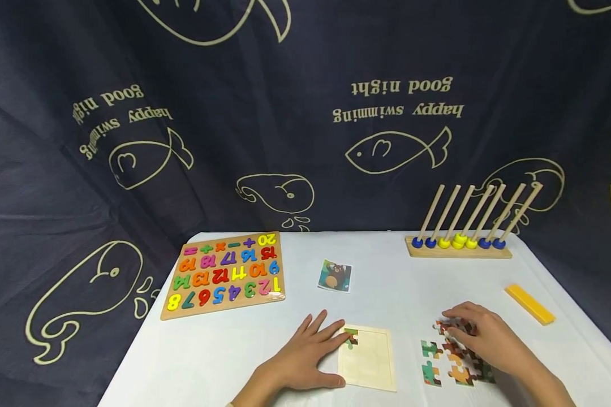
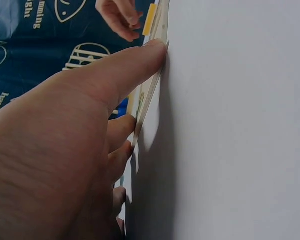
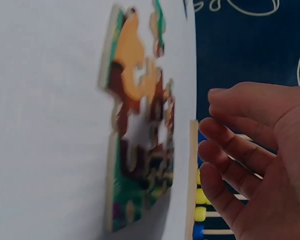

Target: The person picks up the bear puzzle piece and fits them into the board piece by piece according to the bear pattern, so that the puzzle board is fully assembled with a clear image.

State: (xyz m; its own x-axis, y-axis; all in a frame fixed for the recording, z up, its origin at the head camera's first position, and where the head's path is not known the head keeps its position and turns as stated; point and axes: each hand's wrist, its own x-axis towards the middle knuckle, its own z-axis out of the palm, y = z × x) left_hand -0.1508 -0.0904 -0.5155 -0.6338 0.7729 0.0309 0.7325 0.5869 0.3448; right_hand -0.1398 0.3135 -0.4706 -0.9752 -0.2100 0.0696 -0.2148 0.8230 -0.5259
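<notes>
A square pale wooden puzzle tray (image 1: 369, 362) lies at the front of the white table, with a small green-and-brown jigsaw section (image 1: 352, 342) in its upper left corner. My left hand (image 1: 305, 353) is spread out at the tray's left side. Its index fingertip touches that corner section, and its thumb rests by the left edge, as the left wrist view (image 2: 65, 125) also shows. Over loose jigsaw pieces (image 1: 430, 373) on the right hovers my right hand (image 1: 494, 342), fingers loosely bent. The right wrist view shows nothing between its fingers (image 3: 225, 135); the pieces (image 3: 125, 65) lie below, partly hidden by the hand in the head view.
A bear picture card (image 1: 335, 277) lies behind the tray. Farther left is a wooden number board (image 1: 224, 274). At the back right stands a bead counter (image 1: 458, 253) with upright pegs, and a yellow bar (image 1: 529, 304) lies near the right edge. A dark printed cloth hangs behind.
</notes>
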